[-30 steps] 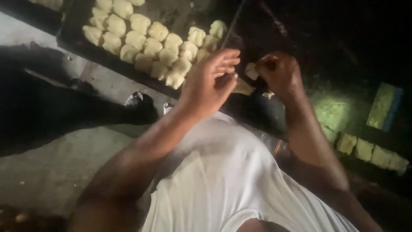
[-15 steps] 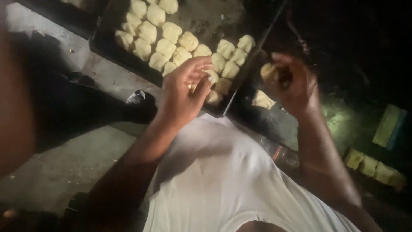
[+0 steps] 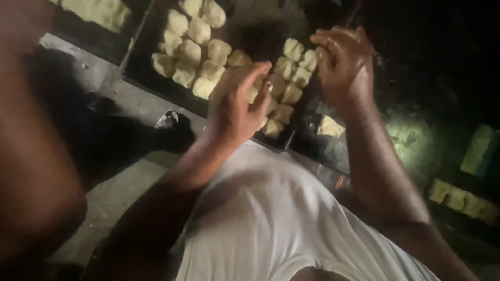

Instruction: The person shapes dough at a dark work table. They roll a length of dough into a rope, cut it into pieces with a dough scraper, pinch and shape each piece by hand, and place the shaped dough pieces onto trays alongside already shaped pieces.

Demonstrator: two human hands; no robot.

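Directly under both hands [image 3: 291, 78], dough pieces [image 3: 200, 60].

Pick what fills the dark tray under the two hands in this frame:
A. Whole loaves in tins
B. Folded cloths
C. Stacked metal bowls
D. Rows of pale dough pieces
D: the tray holds rows of small pale dough pieces, with the left hand over its near edge and the right hand at its right side.

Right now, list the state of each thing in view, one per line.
left hand: fingers curled, over the dough pieces
right hand: closed, at the tray's right end
baking tray: partly filled
dough pieces: pale, set in rows
loose dough piece: lying outside the tray
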